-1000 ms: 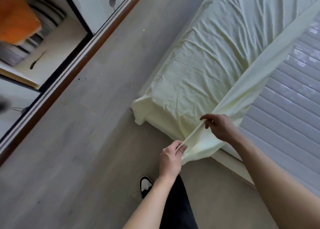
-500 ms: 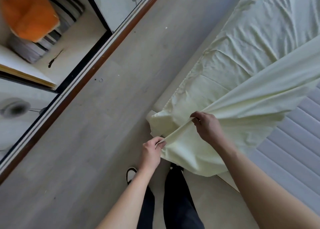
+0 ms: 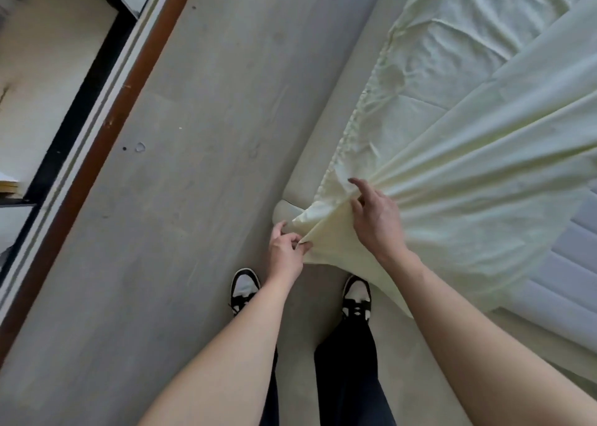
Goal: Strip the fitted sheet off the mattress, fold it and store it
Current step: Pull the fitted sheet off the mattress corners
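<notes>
Stripping is partly done: fitted sheet [image 3: 468, 173] is off the near end, bare mattress [image 3: 568, 274] showing at right, but it's still lying over the far part of the bed; folding and storing not started. Left hand [image 3: 286, 251] pinches the sheet's edge, right hand [image 3: 376, 219] grips bunched fabric just beside it. Pleats fan from the hands toward upper right, the sheet's long axis along the bed.
</notes>
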